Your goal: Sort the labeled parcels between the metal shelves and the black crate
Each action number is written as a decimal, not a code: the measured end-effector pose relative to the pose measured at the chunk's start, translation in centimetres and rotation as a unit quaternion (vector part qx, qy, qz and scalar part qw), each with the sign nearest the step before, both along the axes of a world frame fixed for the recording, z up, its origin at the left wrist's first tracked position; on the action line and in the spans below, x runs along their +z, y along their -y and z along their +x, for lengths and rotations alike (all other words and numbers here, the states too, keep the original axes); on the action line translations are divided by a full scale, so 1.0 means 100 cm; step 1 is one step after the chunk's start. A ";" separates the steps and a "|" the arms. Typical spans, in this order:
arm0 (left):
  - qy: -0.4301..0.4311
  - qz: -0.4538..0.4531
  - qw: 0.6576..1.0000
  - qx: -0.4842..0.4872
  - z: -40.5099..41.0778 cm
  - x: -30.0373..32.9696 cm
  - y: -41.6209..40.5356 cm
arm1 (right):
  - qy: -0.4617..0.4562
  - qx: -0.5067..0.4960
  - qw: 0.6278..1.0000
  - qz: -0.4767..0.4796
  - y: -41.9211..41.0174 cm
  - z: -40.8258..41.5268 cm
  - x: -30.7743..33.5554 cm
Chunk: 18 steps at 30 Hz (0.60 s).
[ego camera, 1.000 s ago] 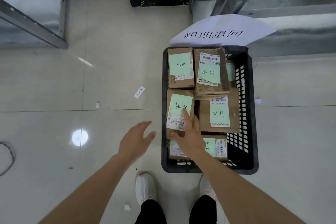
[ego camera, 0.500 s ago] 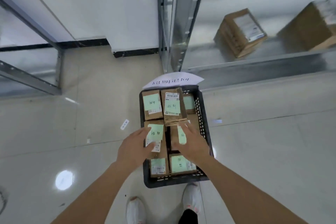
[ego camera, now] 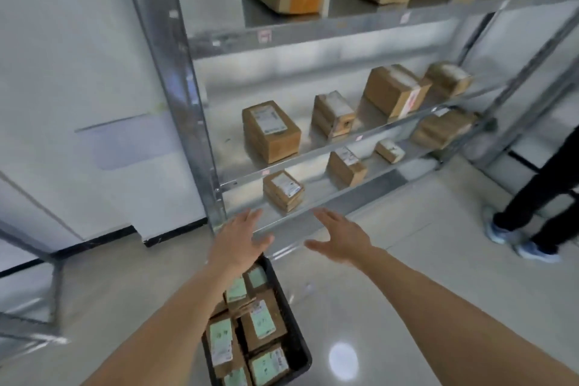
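Both hands have come up out of the black crate since a moment ago, when they were down among the green-noted parcels; the view has lifted too, from the floor to the metal shelves. Neither hand carries anything. The left hand and the right hand hang in the air with fingers spread and straight, palms down, nothing between them, just in front of the lowest shelf edge.

I take this to mean the crate is done with for now and the next pick comes off the shelves.

The nearest candidate is the small labelled parcel on the bottom shelf. It sits at about twelve o'clock from the gap between the two hands, slightly toward one o'clock from the left hand and eleven o'clock from the right, near but not touched. A second small box lies further along at one o'clock, and a larger carton stands one shelf up at twelve o'clock.

The crate rests on the floor at six o'clock, under the left forearm, packed with parcels with green notes. Another person's legs stand at three o'clock.
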State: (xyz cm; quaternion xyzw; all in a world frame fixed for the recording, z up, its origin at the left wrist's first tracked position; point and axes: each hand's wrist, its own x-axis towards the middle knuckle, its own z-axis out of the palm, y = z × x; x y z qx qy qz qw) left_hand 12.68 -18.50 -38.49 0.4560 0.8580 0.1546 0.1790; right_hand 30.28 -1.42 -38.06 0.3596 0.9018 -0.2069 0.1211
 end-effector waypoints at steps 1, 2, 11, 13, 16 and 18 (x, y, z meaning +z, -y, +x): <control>-0.002 0.016 1.000 -0.009 0.013 0.028 -0.009 | -0.007 -0.015 1.000 0.006 -0.006 0.012 0.035; -0.003 0.028 0.999 -0.017 0.026 0.056 -0.018 | -0.021 -0.030 0.999 0.012 -0.012 0.025 0.070; -0.051 0.134 0.987 -0.077 0.155 0.266 -0.122 | -0.099 -0.094 0.984 0.113 -0.090 0.188 0.292; -0.054 0.152 0.983 -0.090 0.190 0.298 -0.148 | -0.099 -0.105 0.979 0.142 -0.110 0.231 0.322; -0.073 0.163 0.978 -0.111 0.245 0.337 -0.186 | -0.097 -0.118 0.974 0.165 -0.144 0.292 0.356; -0.077 0.175 0.975 -0.116 0.277 0.357 -0.211 | -0.093 -0.127 0.970 0.183 -0.167 0.329 0.373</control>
